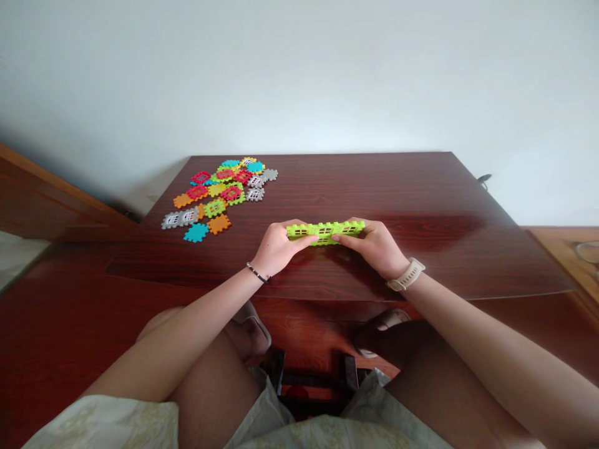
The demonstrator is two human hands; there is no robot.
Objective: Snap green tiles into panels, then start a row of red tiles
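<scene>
Two bare hands clamped on one lime-green tile strip (325, 232): left hand (276, 249) around the strip's left end, right hand (374, 249) around its right end. Grip closed from both sides, probably to keep the interlocked joints straight and pressed together. Strip centred in front of the body, over the dark wooden table (421, 193); contact with the surface unclear. Window-shaped cutouts showing through the tiles. Loose tile pile (219, 196) up and left on the same table, well apart from the strip, with red, orange, teal, yellow, green and grey pieces, some overlapping, apparently spread for easy picking. Watch (406, 274) on the right wrist, dark bracelet (256, 272) on the left. No readable brand or writing; watch face out of view.
</scene>
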